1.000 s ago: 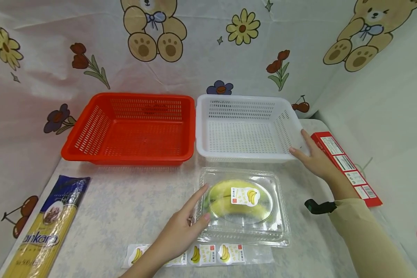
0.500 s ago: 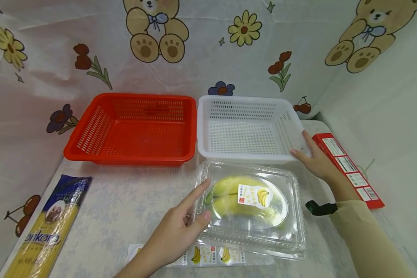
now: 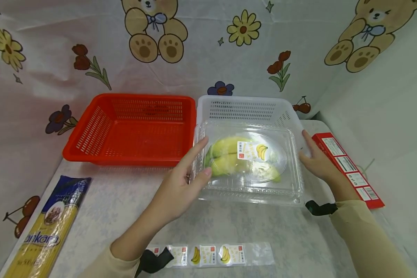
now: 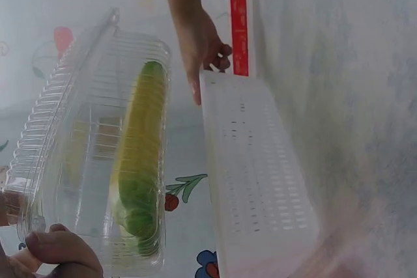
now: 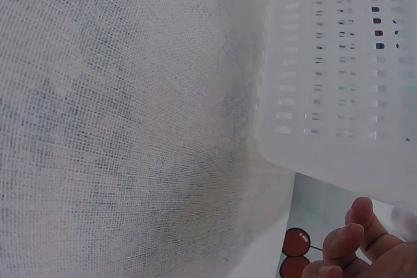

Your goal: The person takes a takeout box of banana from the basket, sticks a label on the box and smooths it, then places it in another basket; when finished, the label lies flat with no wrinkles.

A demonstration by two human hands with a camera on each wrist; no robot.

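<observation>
A clear plastic clamshell box (image 3: pixel 250 195) holds bananas (image 3: pixel 226 164); a white banana label (image 3: pixel 250 150) sits on its lid. My left hand (image 3: pixel 175 189) grips the box by its left side, with the thumb over the near part and the index finger along the edge. In the left wrist view the box is raised, with a gap between it and the white basket (image 4: pixel 254 180). From the head, it covers the front of that basket. My right hand (image 3: pixel 317 162) holds the basket's right rim, its fingers (image 5: pixel 345 242) curled below the rim outside.
A red basket (image 3: pixel 87 157) stands to the left of the white one. At far left lies a spaghetti pack (image 3: pixel 48 227), at right a red box (image 3: pixel 347 170). A strip of banana labels (image 3: pixel 215 255) lies at the front. A printed cloth (image 3: pixel 201 46) hangs behind.
My left hand has lifted the clamshell box off the table and carried it forward, up over the white basket's front. More of the label strip shows. My right hand stays on the rim.
</observation>
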